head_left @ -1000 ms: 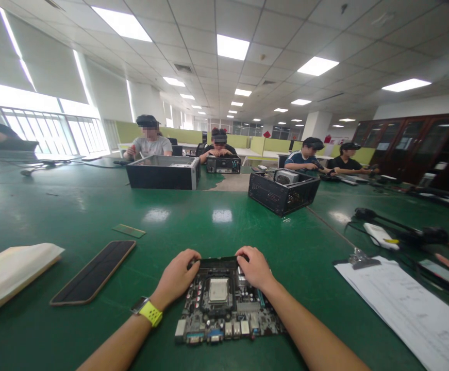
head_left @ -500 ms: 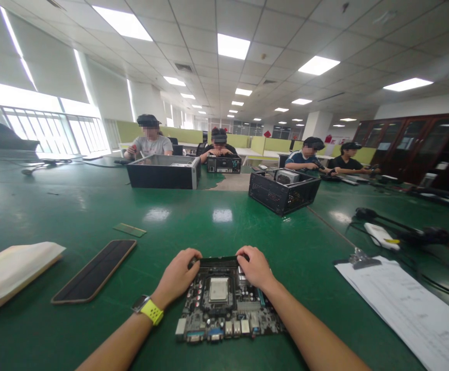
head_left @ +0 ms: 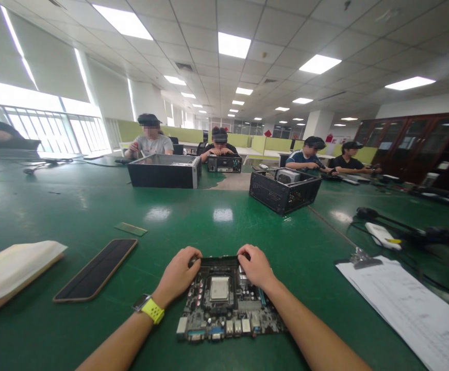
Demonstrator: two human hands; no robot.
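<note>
A motherboard (head_left: 243, 304) lies on the green table in front of me, its port side towards me and a pale square processor (head_left: 219, 288) near its middle. A dark strip (head_left: 220, 261) runs along its far edge between my hands; I cannot tell whether it is a memory module or only the slots. My left hand (head_left: 181, 270), below a watch with a yellow-green band (head_left: 152, 309), curls its fingers round the far left corner. At the strip's right end, my right hand (head_left: 257, 265) has its fingers bent over the far edge. The fingertips are partly hidden.
A green memory stick (head_left: 130, 229) and a dark phone (head_left: 96, 270) lie left, beside a paper packet (head_left: 19, 273). A clipboard (head_left: 405, 304) and cables (head_left: 413, 232) lie right. Computer cases (head_left: 164, 172) (head_left: 284, 190) stand farther back, with several people (head_left: 152, 141) beyond.
</note>
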